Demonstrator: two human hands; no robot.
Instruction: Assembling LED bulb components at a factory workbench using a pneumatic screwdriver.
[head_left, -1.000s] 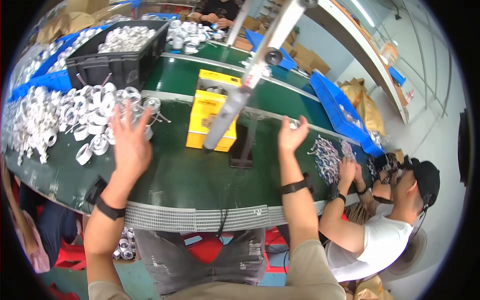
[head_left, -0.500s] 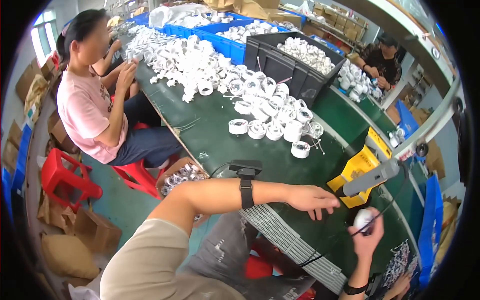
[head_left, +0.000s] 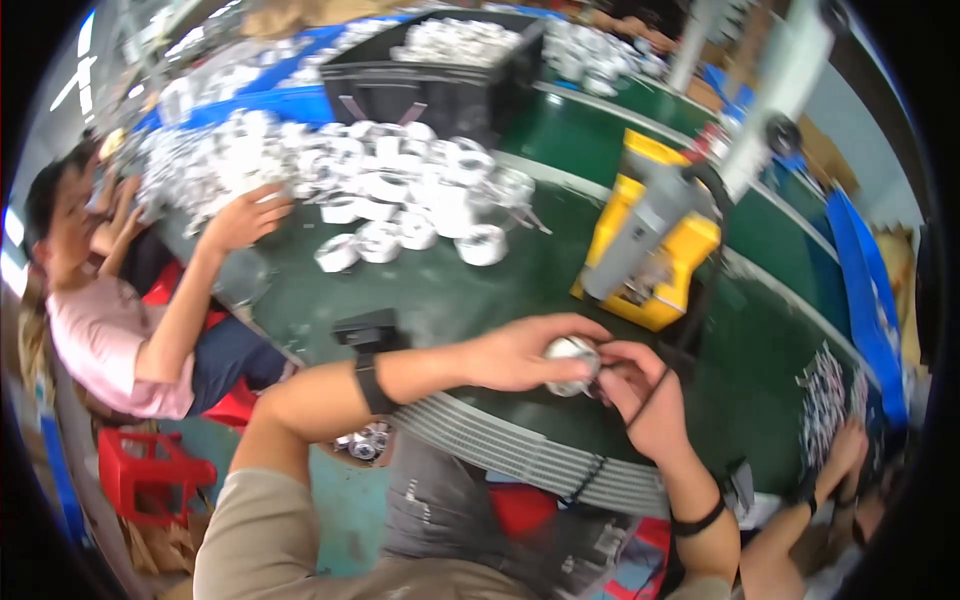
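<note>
A small white round housing point(head_left: 572, 366) is held between my two hands over the green table. My left hand point(head_left: 530, 352) has its thumb and fingers closed round the left side of it. My right hand point(head_left: 645, 395) pinches at its lower right edge; the fingertips there are blurred, with something dark between them. A thin dark cord crosses the back of that hand. Just beyond my hands, a grey cylindrical hand tool point(head_left: 645, 235) rests tilted in a yellow holder point(head_left: 660, 312).
White ring-shaped housings point(head_left: 400, 190) lie heaped ahead, before a black crate point(head_left: 410, 95). A co-worker's hand point(head_left: 250, 217) reaches to the heap at left. Another person's hand point(head_left: 848, 447) touches a bundle of thin wires point(head_left: 825, 405) at right. A perforated strip point(head_left: 520, 450) edges the table.
My right hand has brought the white housing left and nearer, and my left hand now grips it too. The view has turned right. The co-worker at left has reached toward the heap.
</note>
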